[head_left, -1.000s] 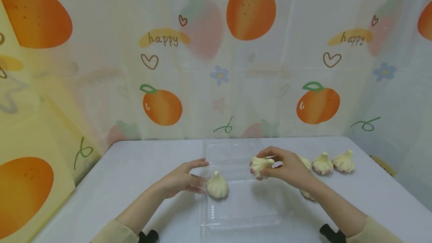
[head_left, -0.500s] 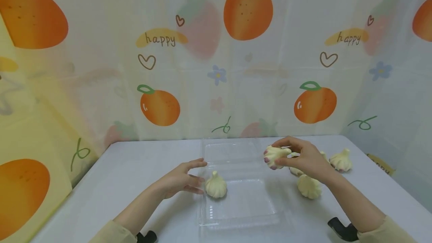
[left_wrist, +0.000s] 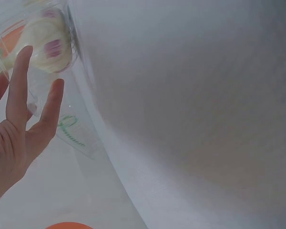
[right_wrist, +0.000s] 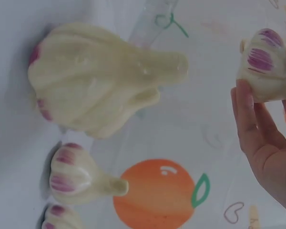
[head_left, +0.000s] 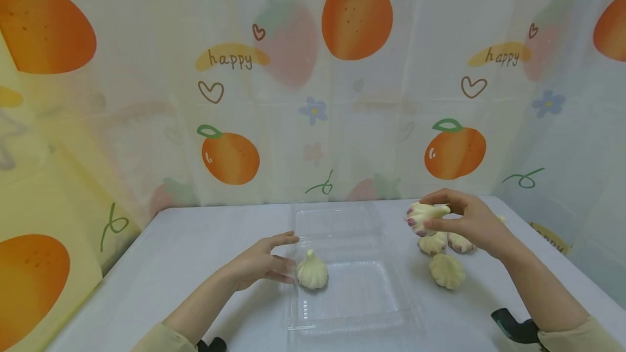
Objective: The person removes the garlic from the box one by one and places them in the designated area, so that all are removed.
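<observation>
My right hand (head_left: 468, 222) pinches a garlic bulb (head_left: 421, 217) between thumb and fingers, raised above the table right of the clear plastic box (head_left: 364, 295). In the right wrist view the held bulb (right_wrist: 263, 59) shows purple streaks. Another garlic bulb (head_left: 312, 271) stands in the box at its left side, stem up. My left hand (head_left: 261, 262) is at the box's left wall with fingers extended, holding nothing. The left wrist view has these fingers (left_wrist: 18, 90) close to the clear wall, with the bulb (left_wrist: 50, 40) behind it; whether they touch it I cannot tell.
Several garlic bulbs lie on the white table right of the box, among them a nearer pale one (head_left: 447, 271) and one farther back (head_left: 432, 243). The box's lid (head_left: 337, 219) lies folded back. A fruit-print curtain (head_left: 362, 151) hangs behind the table.
My right hand has carried its garlic bulb rightward and slightly up, from over the box to above the bulbs at the right. The left hand stays in place.
</observation>
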`<state>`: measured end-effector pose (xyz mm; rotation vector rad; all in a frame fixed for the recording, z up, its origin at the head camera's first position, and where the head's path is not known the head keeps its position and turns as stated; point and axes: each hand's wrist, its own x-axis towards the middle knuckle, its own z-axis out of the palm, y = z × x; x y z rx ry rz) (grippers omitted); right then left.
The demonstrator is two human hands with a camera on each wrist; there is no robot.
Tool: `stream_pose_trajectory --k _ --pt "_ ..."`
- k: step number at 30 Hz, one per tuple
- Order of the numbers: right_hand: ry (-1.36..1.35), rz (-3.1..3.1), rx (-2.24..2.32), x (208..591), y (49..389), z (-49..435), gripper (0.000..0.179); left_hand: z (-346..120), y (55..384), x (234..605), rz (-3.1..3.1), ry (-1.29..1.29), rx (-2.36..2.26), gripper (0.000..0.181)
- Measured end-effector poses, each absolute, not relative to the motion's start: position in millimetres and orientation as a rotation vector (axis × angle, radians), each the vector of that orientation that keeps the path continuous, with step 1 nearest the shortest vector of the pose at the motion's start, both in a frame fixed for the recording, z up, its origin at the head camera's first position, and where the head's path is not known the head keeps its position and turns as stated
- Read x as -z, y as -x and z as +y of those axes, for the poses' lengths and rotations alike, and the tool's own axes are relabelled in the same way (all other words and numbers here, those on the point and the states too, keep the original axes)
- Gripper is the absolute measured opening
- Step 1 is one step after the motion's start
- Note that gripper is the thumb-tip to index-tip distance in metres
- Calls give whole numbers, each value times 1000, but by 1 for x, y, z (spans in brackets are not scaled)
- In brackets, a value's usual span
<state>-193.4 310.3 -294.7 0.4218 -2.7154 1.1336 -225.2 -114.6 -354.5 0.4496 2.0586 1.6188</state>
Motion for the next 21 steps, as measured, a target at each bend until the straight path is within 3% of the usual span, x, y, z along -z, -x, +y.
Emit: stream_pose_trajectory --k 21 --pt "-382 -2826 -1157 301 190 375 35 -112 226 353 2080 -415 -1607 70"
